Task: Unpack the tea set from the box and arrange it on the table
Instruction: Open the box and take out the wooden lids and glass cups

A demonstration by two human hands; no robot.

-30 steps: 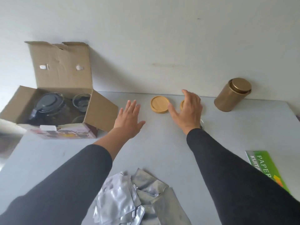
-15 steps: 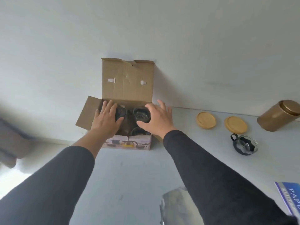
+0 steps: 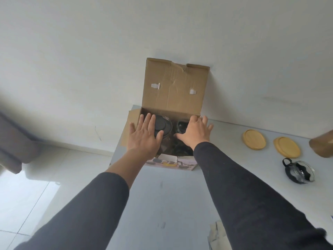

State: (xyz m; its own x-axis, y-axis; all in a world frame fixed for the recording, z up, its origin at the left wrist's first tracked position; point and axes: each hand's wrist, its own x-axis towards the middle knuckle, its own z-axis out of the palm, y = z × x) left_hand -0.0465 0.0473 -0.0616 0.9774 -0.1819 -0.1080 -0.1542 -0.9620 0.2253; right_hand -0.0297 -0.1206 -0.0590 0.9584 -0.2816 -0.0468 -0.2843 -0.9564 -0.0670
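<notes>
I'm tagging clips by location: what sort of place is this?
Probably a room in a home: a plain grey table against a bare white wall, pale floor tiles, grey upholstered furniture at left.

Open cardboard box holds a black-lidded glass teapot — glass cup and two wooden coasters lie outside.

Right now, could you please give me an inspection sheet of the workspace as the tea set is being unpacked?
Surface: grey table, box at its far left corner.
Job's things: open cardboard box holding a dark-lidded teapot; two wooden coasters and a glass cup already out on the right.
Clutter: silver wrapping at the near edge.
Hands: left hand and right hand open, reaching into the box.
Cables: nothing seen.
Surroundings: white wall, tiled floor at left.
</notes>
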